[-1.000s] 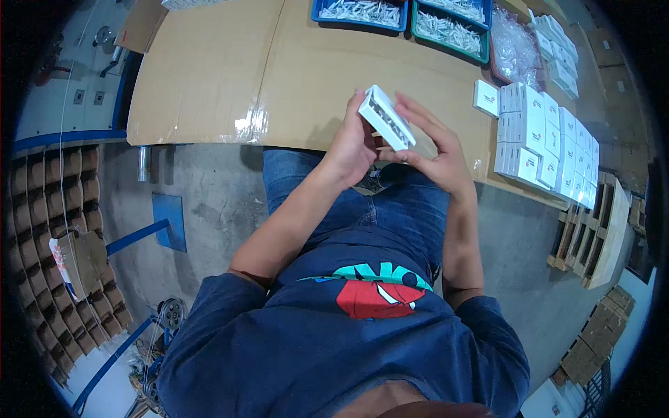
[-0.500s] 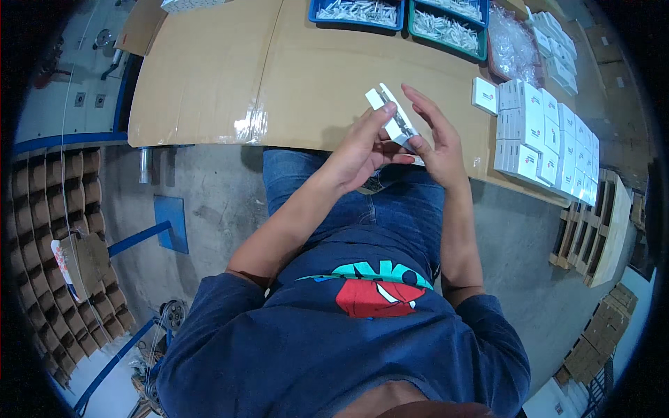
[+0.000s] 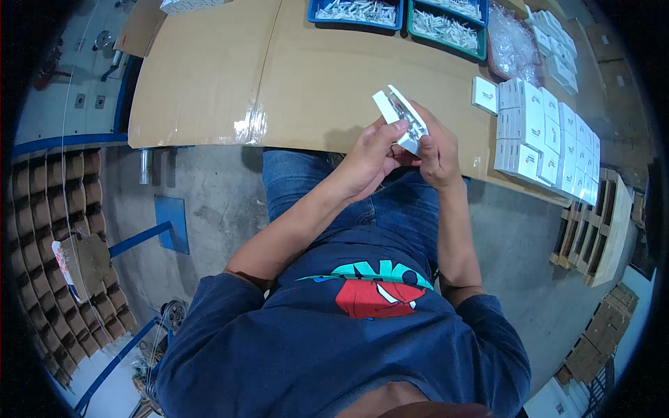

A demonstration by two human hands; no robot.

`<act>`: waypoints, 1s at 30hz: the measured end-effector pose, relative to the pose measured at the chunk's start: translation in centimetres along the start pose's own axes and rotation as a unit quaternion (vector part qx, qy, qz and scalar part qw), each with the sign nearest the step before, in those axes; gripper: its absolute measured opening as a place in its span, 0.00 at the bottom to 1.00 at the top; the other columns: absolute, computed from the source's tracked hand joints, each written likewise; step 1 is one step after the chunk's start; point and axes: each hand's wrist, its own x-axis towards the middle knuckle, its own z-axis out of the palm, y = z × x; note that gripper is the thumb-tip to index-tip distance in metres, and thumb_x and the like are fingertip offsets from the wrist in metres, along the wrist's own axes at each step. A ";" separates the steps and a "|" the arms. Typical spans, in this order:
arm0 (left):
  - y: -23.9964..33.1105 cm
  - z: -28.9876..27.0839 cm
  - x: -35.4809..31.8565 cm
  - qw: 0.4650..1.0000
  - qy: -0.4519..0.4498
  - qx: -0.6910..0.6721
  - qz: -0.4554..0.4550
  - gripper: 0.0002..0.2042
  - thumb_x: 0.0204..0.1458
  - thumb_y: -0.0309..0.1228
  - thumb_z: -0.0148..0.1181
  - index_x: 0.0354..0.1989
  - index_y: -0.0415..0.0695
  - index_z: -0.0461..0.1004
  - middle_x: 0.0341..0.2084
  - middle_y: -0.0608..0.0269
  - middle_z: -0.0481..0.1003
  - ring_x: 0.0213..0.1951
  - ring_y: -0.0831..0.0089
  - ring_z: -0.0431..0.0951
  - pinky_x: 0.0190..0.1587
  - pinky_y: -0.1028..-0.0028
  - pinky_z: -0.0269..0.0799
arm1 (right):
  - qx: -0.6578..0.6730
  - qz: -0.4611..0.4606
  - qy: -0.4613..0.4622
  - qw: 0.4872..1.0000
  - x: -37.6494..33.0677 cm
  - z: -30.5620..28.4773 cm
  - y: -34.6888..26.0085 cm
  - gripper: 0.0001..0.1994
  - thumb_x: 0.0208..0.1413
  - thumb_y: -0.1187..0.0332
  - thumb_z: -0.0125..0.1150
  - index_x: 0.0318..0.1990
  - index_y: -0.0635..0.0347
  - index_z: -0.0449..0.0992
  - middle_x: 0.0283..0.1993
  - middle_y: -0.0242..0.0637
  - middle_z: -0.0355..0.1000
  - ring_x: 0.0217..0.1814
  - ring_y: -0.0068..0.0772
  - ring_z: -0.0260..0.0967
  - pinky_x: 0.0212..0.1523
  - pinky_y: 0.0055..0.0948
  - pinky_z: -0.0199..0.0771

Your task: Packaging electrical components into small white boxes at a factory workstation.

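Observation:
A small white carton with its flaps standing apart is held above my lap, near the table's front edge. Greyish and clear contents show inside it, too small to name. My left hand grips the carton's lower left side, thumb pressed at its opening. Around the right side wraps my right hand, its thumb at the lower end and its fingers partly hidden behind the carton.
The table is covered in brown cardboard. Stacked white cartons stand at the right, beside a single white carton. At the back are a blue tray and a green tray of small white pieces, and clear plastic bags.
My right hand has closed in from beside the carton and now holds its right side. The carton has shifted slightly right, and my left thumb has moved with it.

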 end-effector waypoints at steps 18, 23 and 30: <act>-0.8 -0.4 0.0 0.999 -0.002 -0.045 0.014 0.20 0.66 0.41 0.57 0.60 0.42 0.66 0.47 0.61 0.76 0.48 0.72 0.78 0.52 0.64 0.78 | -0.007 0.002 0.039 0.999 -0.6 0.9 0.3 0.33 0.76 0.46 0.37 0.62 0.71 0.75 0.60 0.56 0.76 0.61 0.53 0.77 0.61 0.40 0.75; -1.0 0.0 -0.1 0.999 0.025 -0.013 0.037 0.21 0.64 0.42 0.56 0.59 0.40 0.66 0.50 0.58 0.74 0.51 0.70 0.77 0.58 0.60 0.74 | -0.010 -0.016 0.040 0.999 -0.7 0.9 0.8 0.34 0.76 0.45 0.36 0.64 0.71 0.73 0.63 0.57 0.74 0.65 0.53 0.74 0.63 0.40 0.73; -0.8 -0.9 0.5 0.972 0.004 0.174 0.161 0.45 0.55 0.32 0.70 0.78 0.45 0.48 0.60 0.52 0.69 0.57 0.64 0.76 0.61 0.60 0.74 | 0.187 -0.002 0.026 0.982 0.0 0.3 1.1 0.45 0.64 0.31 0.49 0.69 0.68 0.68 0.72 0.56 0.65 0.78 0.51 0.59 0.74 0.48 0.59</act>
